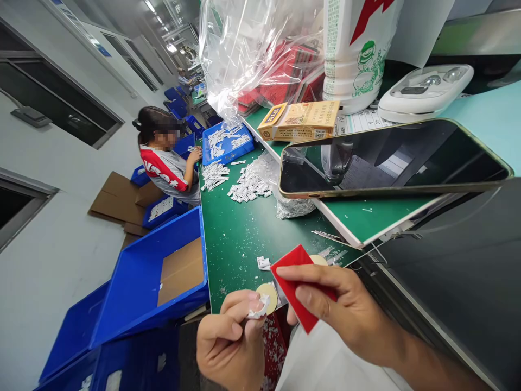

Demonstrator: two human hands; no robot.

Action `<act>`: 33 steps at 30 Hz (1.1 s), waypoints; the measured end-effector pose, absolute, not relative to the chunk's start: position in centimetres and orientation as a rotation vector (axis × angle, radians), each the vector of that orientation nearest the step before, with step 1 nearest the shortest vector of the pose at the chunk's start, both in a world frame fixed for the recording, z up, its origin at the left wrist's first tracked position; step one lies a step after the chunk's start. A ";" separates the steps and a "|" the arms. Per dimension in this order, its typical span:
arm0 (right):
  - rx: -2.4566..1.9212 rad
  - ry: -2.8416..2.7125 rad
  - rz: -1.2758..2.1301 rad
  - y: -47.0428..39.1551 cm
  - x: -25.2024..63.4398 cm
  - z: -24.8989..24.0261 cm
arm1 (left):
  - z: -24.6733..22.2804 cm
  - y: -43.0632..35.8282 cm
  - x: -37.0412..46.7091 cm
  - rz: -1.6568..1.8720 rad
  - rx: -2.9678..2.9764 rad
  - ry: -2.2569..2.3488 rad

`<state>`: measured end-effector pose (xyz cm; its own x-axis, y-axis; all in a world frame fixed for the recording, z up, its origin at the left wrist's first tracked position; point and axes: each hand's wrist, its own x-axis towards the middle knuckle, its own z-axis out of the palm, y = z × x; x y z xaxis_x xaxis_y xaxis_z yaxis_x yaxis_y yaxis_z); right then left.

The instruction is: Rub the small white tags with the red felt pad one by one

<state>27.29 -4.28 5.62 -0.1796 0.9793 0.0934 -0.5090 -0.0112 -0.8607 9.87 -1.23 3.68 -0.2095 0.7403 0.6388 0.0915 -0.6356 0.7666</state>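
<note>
In my right hand [342, 304] is a flat red rectangular piece [295, 277], tilted, with thumb and fingers pressed on its face and edge. My left hand [236, 336] pinches a small curled white scrap [259, 308] between thumb and fingers, just left of the red piece. Behind the scrap lies a pale yellow disc [268, 293] at the near edge of the green table [228, 239]. A little stack of white printed strips [264, 264] lies beyond it. What material the scrap is made of, I cannot tell.
A phone [386, 163] leans on a raised green shelf beside a small yellow box [299, 120] and a white bottle [354, 54]. A heap of white pieces [250, 182] lies farther back. Blue bins [142, 277] stand at left, where a person [166, 157] sits working.
</note>
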 end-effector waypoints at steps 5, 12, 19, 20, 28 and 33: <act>-0.761 -1.022 1.519 -3.6 27.8 6.0 | 3.5 -1.6 9.8 1.849 1.654 0.994; -0.901 -0.996 1.569 -2.5 27.6 6.0 | 3.4 -1.3 10.1 1.910 1.867 1.030; -1.062 -0.908 1.402 -1.8 27.8 5.5 | 3.2 -3.0 7.3 1.823 2.153 1.091; -1.034 -0.919 1.365 -2.0 28.0 5.7 | 3.3 -3.3 6.9 1.779 2.185 1.107; -0.651 -1.076 1.553 -3.2 28.9 6.8 | 4.2 -1.5 8.5 1.974 2.590 0.815; -1.059 -1.047 1.158 -2.1 28.1 7.2 | 3.4 -1.9 7.1 1.895 2.418 0.900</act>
